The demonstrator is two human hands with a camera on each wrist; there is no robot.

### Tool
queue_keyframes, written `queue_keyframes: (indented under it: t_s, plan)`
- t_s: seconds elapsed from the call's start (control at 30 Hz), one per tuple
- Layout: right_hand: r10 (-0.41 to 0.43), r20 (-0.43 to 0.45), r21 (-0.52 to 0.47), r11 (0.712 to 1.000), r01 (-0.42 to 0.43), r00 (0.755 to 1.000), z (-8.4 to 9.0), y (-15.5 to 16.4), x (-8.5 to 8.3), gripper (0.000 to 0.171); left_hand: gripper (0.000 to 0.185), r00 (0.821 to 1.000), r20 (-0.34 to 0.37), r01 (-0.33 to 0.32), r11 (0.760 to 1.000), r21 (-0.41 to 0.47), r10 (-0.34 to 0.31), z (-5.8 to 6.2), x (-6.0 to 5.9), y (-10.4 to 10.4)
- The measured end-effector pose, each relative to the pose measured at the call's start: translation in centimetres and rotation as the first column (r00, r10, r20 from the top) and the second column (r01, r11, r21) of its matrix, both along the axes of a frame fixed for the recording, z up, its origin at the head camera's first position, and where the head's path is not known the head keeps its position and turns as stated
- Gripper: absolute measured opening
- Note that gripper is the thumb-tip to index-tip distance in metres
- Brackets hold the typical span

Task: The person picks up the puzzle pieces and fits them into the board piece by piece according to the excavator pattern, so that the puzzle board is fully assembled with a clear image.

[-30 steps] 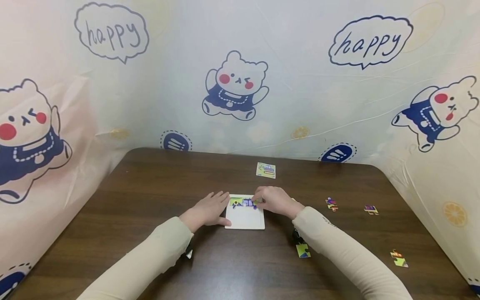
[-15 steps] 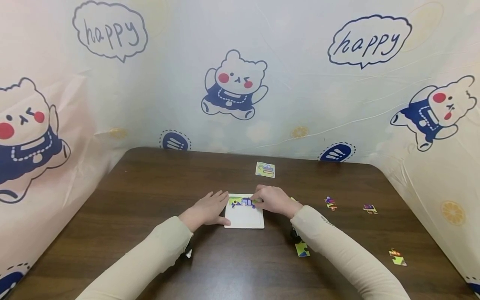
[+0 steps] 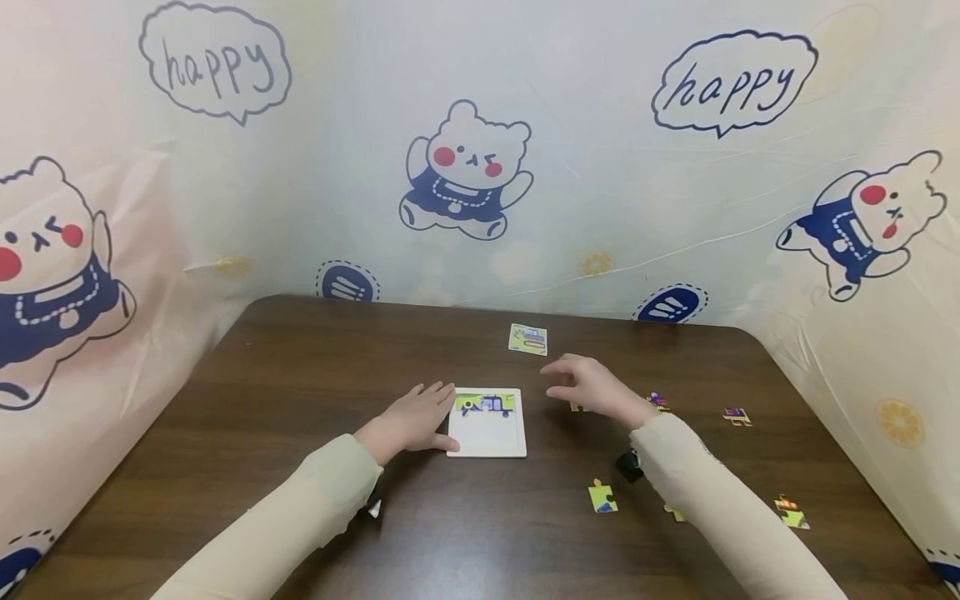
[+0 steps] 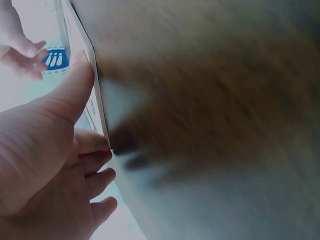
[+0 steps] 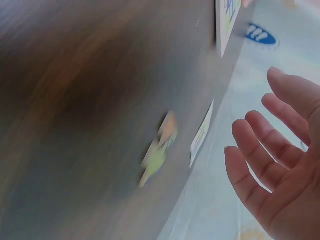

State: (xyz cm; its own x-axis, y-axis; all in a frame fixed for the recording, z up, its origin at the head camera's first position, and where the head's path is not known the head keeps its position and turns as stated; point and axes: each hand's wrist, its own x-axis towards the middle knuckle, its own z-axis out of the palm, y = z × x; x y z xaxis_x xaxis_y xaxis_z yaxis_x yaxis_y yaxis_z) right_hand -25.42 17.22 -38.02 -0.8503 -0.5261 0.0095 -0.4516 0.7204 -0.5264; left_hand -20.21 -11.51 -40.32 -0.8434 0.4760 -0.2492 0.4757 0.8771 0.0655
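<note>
While the spread left hand [image 3: 411,422] touches the tray edge [image 3: 453,423], the relaxed right hand [image 3: 591,388] hovers apart.

Left sleeve [image 3: 281,517] and right sleeve [image 3: 723,496] are both pale cream, kinda loose, plus a chunky black thing [image 3: 628,467] under the right one.

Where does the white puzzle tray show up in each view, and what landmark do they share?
Head: just below center, the white puzzle tray, touched by the left hand.
Left wrist: upper left, the tray seen nearly edge-on.
Right wrist: top edge, right of center, partly cut off.
Shared landmark: the right hand, visible in all three.
</note>
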Motion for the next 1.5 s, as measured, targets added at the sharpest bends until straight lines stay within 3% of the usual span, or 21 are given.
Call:
queue_keyframes:
  t_s: [0.17,0.27,0.5,0.77,1.5]
  plan:
    - [-0.023,-0.023,0.025,0.999,0.024,0.999,-0.5,2.5,-0.1,0.035,0.085,1.0,-0.006,0.011,1.0,-0.007,-0.011,0.1,0.1,-0.1]
    - [-0.042,0.006,0.043,0.998,0.042,0.999,-1.1,3.7,-0.2,0.036,0.085,1.0,-0.004,0.015,1.0,0.0,-0.015,0.1,0.2,-0.1]
    - [-0.005,-0.001,0.12,0.993,0.005,1.0,-2.3,5.5,-0.3,0.035,0.084,0.999,-0.01,0.03,1.0,-0.007,-0.03,0.2,0.2,-0.1]
    - [0.001,-0.044,0.176,0.984,0.007,0.999,-2.7,5.6,-0.5,0.027,0.088,0.999,-0.012,0.052,0.999,-0.009,-0.052,0.3,0.2,-0.2]
    - [-0.049,-0.049,0.19,0.98,0.058,0.998,-2.7,5.4,-0.8,0.017,0.094,0.999,0.002,0.036,0.999,-0.004,-0.036,0.4,0.3,-0.2]
